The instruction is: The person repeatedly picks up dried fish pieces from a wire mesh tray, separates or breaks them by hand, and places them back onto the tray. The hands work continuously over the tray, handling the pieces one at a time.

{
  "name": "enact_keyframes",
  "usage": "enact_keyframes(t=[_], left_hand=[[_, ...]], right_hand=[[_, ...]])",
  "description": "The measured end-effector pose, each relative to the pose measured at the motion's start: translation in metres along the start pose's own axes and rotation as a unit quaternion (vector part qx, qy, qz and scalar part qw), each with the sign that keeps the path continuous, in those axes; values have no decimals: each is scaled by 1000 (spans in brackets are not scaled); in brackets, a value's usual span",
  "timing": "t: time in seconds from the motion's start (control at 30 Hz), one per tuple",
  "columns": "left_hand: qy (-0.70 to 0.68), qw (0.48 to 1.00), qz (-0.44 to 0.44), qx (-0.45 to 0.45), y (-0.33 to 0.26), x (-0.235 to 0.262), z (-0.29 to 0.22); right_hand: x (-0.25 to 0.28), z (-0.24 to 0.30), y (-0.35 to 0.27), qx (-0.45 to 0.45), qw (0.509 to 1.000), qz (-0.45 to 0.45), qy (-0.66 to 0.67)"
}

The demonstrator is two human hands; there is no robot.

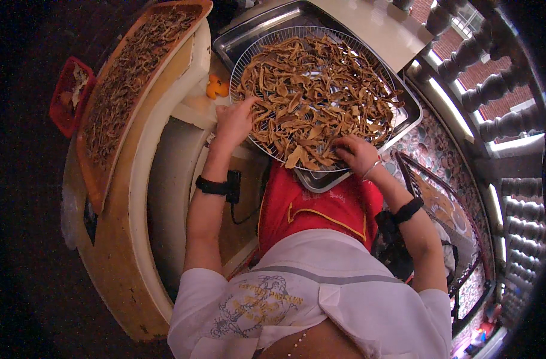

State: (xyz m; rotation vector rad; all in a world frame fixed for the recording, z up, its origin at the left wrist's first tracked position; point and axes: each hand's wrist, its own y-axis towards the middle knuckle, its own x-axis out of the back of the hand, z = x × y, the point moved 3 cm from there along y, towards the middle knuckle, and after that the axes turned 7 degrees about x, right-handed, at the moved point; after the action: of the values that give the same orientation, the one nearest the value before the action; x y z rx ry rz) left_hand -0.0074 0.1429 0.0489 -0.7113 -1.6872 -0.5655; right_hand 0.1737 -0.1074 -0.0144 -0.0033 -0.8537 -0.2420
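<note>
A: Where are the strips?

B: Brown, dried-looking strips [312, 96] lie loosely across a round wire rack [252, 52] at 1 o'clock. Thinner strips fill a wooden tray [97, 182] on the curved counter at 10 o'clock.

A: What are the 2 hands doing?

B: The left hand [234, 121] sits at the rack's rim, between 8 and 9 o'clock, fingers curled; I can't tell whether it grips wire or strips. The right hand [358, 154] rests among the strips at the rack's 5 o'clock, fingers bent and partly closed; any hold is hidden.

A: Why that arrangement?

B: The left hand's place on the rim would suit steadying the rack, leaving the right free among the strips. A metal tray [324, 180] lies beneath, probably catching crumbs through the wires. The rack's near edge reaches the red apron [309, 203], perhaps for easy reach.
</note>
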Motion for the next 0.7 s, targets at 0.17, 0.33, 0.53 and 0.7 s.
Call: enact_keyframes(t=[0.17, 0.33, 0.53, 0.7], left_hand=[[65, 995, -68, -17, -4, 6, -10], [30, 991, -120, -52, -5, 9, -11], [18, 995, 74, -56, -11, 3, -25], [99, 991, 38, -78, -23, -5, -36]], right_hand=[[2, -8, 10, -22, 998, 15, 57], [15, 19, 28, 28, 999, 18, 28], [-14, 32, 20, 99, 994, 49, -23], [-11, 32, 17, 109, 992, 57, 11]])
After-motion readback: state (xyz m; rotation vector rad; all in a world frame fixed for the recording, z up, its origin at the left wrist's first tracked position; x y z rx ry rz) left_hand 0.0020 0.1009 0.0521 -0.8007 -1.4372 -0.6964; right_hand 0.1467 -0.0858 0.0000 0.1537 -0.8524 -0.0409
